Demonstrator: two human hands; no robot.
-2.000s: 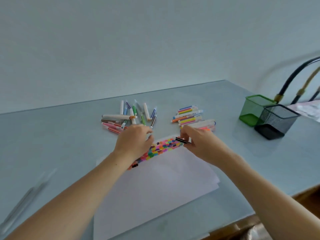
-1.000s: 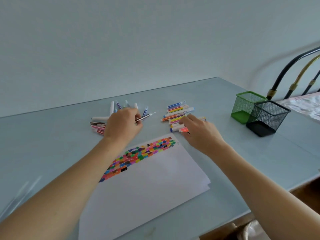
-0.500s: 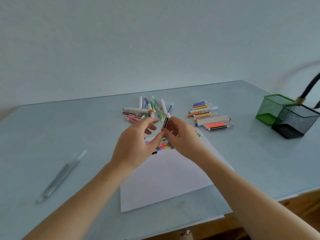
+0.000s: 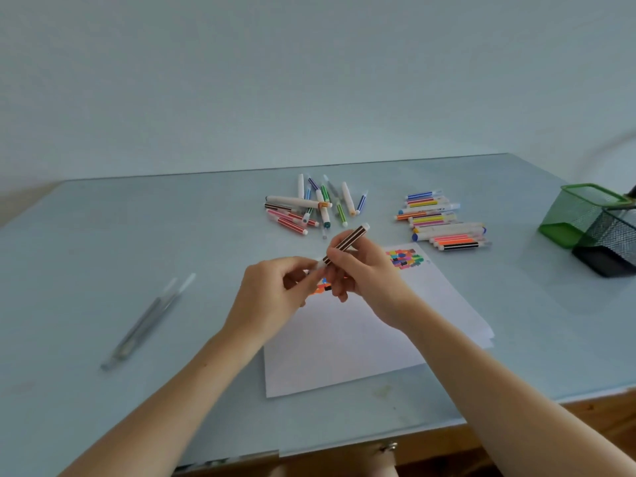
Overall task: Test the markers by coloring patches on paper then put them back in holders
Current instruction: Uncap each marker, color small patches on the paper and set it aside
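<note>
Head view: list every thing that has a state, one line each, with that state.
brown striped marker: held above the paper, tilted
left hand: pinches the marker's white cap end
right hand: grips the marker's barrel
paper: flat, partly coloured
green holder: upright, no markers visible inside
black holder: upright, no markers visible inside

Both forearms reach forward and the hands meet. The right hand (image 4: 364, 270) grips a brown marker (image 4: 345, 244); the left hand (image 4: 275, 290) pinches its near end.

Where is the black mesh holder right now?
At the head view's right edge, the black mesh holder stands on the table, touching the green holder behind it.
</note>
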